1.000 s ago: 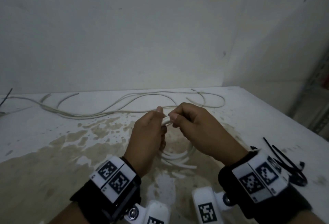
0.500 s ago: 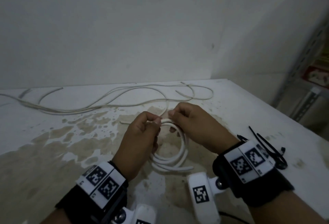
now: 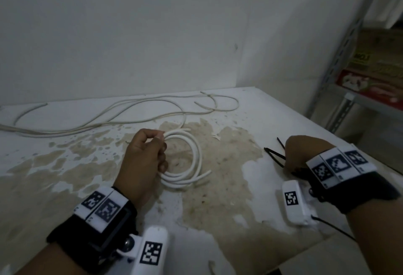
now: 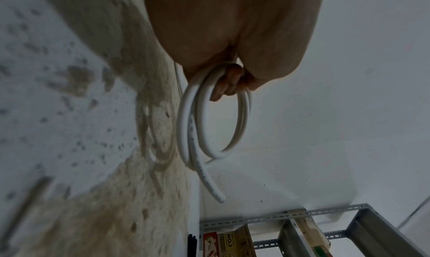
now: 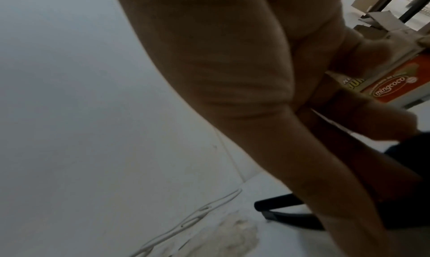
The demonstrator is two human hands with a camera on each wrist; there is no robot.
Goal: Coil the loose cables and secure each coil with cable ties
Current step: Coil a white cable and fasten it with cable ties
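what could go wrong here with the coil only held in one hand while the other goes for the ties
The white coil is held only by the left hand at one spot, so its loops and free end could spring apart. The right hand reaches into tangled black cable ties and may lift several at once. Its grip is hidden.

Dim corner, white walls

Plain white walls (image 3: 130,30) meet behind a stained white table (image 3: 218,187); a grey slotted-metal shelf (image 3: 340,56) with printed boxes (image 3: 375,78) stands at right.
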